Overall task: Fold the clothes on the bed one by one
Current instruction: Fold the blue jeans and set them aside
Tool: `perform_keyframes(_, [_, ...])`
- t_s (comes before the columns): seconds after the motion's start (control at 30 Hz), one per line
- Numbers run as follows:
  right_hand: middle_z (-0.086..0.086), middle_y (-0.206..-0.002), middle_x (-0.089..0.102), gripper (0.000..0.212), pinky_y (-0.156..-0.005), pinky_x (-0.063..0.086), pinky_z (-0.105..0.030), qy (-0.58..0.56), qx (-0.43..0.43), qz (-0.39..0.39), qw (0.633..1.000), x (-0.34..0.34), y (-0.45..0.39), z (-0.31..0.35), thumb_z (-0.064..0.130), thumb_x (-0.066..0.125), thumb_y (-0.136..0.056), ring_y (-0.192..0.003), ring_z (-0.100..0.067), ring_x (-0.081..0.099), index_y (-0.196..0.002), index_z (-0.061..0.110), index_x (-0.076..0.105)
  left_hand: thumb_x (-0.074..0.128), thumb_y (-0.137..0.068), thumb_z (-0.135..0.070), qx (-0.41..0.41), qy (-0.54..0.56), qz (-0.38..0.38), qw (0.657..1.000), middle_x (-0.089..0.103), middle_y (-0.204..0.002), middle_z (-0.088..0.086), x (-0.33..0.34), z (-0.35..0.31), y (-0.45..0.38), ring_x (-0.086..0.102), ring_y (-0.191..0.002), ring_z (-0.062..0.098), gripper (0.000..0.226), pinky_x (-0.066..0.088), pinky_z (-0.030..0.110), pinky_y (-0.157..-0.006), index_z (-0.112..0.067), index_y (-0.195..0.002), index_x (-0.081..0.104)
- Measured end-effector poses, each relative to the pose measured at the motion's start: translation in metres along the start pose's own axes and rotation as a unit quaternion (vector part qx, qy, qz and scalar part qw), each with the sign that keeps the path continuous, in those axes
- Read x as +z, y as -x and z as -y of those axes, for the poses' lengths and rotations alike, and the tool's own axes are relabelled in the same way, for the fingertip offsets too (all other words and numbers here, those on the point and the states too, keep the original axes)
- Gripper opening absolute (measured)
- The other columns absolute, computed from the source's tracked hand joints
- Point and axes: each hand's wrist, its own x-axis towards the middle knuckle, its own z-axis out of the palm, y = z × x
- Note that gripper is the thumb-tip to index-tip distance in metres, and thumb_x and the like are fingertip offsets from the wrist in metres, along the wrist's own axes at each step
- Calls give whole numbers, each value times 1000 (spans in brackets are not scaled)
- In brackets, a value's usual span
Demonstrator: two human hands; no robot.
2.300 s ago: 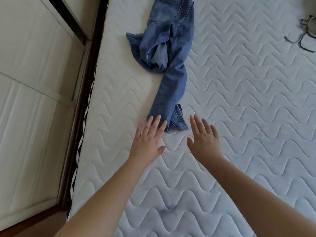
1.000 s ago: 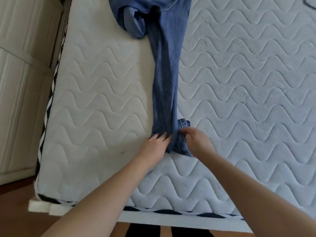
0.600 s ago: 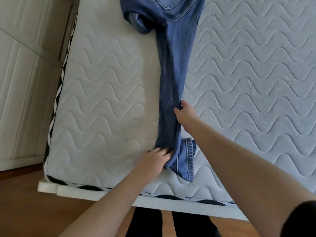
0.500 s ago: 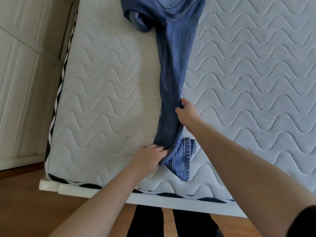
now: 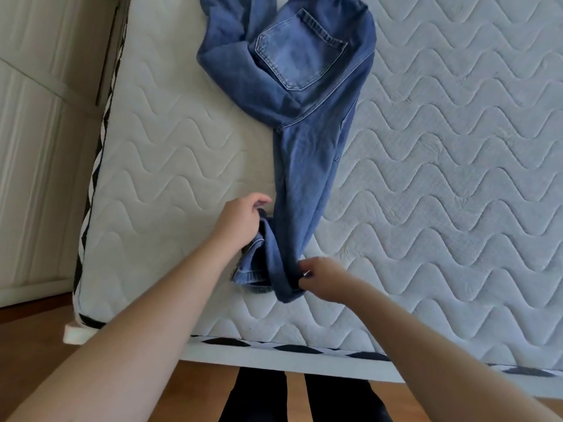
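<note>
A: What cloth do I see in the jeans [image 5: 307, 166]?

B: Blue denim, matt, a fine twill grain. It is faded paler on the back pocket [image 5: 297, 54]; seams and hems are stitched in lighter thread.

A: And the mattress [image 5: 441, 184] under them?

B: White quilted fabric, matt and soft-looking, sewn in wavy lines that leave puffed ridges. Its edge band [image 5: 100, 138] is woven tape, black and white.

A: The floor [image 5: 36, 324] I stand on?

B: Brown wood, smooth, low sheen.

A: The wall panel [image 5: 36, 117] to my left?

B: Cream, painted-looking, smooth and matt, with raised mouldings. I cannot tell its material.
</note>
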Motion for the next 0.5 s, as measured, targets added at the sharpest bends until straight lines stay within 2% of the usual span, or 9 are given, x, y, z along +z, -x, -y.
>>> perform_keyframes(0.07, [9, -82, 66, 28, -67, 44, -20, -98, 30, -89, 991, -10, -5, -3, 13, 52, -86, -83, -18, 61, -80, 37, 64, 42, -96, -10, -15, 29, -11, 999, 67, -120, 1, 8, -13, -12, 61, -112, 18, 33, 41, 21, -91, -18, -120, 63])
perform_keyframes(0.1, [6, -88, 69, 26, -71, 46, -23, -144, 52, -154, 976, -19, -10, -6, 14, 51, -89, -84, -18, 62, -88, 35, 66, 46, -98, -20, -21, 27, -4, 999, 65, -125, 2, 13, -19, -19, 59, -116, 19, 31, 40, 22, -92, -18, -126, 59])
perform_keyframes(0.17, [2, -95, 70, 26, -74, 48, -30, -222, 91, -254, 937, -41, -25, -12, 18, 50, -94, -83, -19, 62, -114, 26, 64, 54, -94, -44, -30, -11, 38, 999, 53, -140, 7, 22, -28, -30, 51, -128, 23, 56, 38, 28, -101, -14, -141, 45])
perform_keyframes(0.23, [1, -97, 67, 35, -78, 50, -34, -340, 108, -266, 896, -65, -42, -14, 17, 49, -96, -84, -18, 63, -130, 17, 55, 62, -86, -53, -50, -56, 80, 994, 45, -146, 12, 34, -34, -39, 45, -133, 28, 79, 36, 36, -106, -8, -145, 35])
perform_keyframes(0.27, [-1, -102, 66, 39, -84, 51, -37, -389, 114, -254, 878, -76, -50, -13, 17, 49, -97, -89, -17, 64, -136, 15, 50, 65, -85, -49, -58, -68, 81, 993, 49, -141, 15, 39, -36, -43, 47, -129, 32, 74, 39, 38, -103, -6, -139, 40])
perform_keyframes(0.3, [-4, -111, 65, 44, -92, 52, -39, -410, 120, -245, 870, -87, -58, -12, 19, 50, -97, -96, -18, 64, -140, 14, 47, 66, -86, -40, -62, -71, 74, 993, 55, -131, 17, 45, -38, -47, 52, -121, 34, 59, 44, 38, -97, -4, -128, 46])
perform_keyframes(0.37, [-6, -127, 61, 53, -103, 47, -45, -404, 122, -246, 873, -104, -70, -9, 27, 52, -96, -112, -22, 61, -146, 16, 40, 60, -89, -22, -57, -60, 63, 995, 61, -114, 18, 52, -43, -50, 57, -108, 36, 27, 44, 35, -83, -4, -108, 52])
perform_keyframes(0.43, [-4, -137, 55, 59, -107, 43, -47, -402, 113, -249, 874, -119, -77, -3, 36, 52, -95, -122, -23, 56, -149, 19, 36, 55, -89, -14, -32, -6, 70, 997, 64, -107, 15, 53, -49, -46, 58, -101, 33, 17, 40, 30, -79, -7, -103, 56])
perform_keyframes(0.5, [-2, -136, 56, 56, -105, 45, -46, -441, 105, -244, 858, -132, -82, 3, 41, 50, -94, -121, -23, 56, -145, 19, 41, 54, -88, -14, -10, 66, 98, 993, 67, -96, 8, 49, -59, -38, 61, -94, 27, 14, 45, 31, -78, -10, -99, 60])
